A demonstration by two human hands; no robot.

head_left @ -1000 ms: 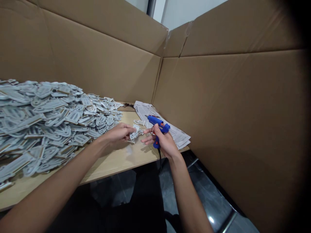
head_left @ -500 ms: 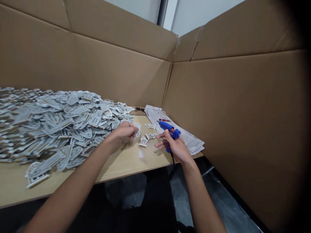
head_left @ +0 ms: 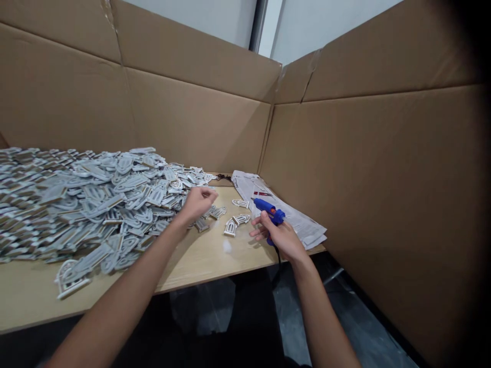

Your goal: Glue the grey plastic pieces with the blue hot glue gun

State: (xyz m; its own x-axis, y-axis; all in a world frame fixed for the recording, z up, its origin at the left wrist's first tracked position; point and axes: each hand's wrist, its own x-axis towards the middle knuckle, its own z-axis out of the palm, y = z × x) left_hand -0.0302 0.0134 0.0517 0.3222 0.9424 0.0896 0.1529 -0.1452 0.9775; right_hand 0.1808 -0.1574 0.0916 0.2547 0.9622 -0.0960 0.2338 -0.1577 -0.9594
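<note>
- The right hand (head_left: 281, 236) gripped a blue plastic glue gun (head_left: 264, 206), barrel pointing away and leftward.
- Three white arched pieces (head_left: 230, 228) lay between the hands, nearer the right.
- The left hand (head_left: 198, 204) was curled; whether empty, I couldn't tell.

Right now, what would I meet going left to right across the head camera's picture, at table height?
The heap of grey-white arched pieces → the left hand at the heap's right end → three loose, white, arched window-shaped pieces → the blue glue gun in the right hand → the right cardboard wall.
</note>
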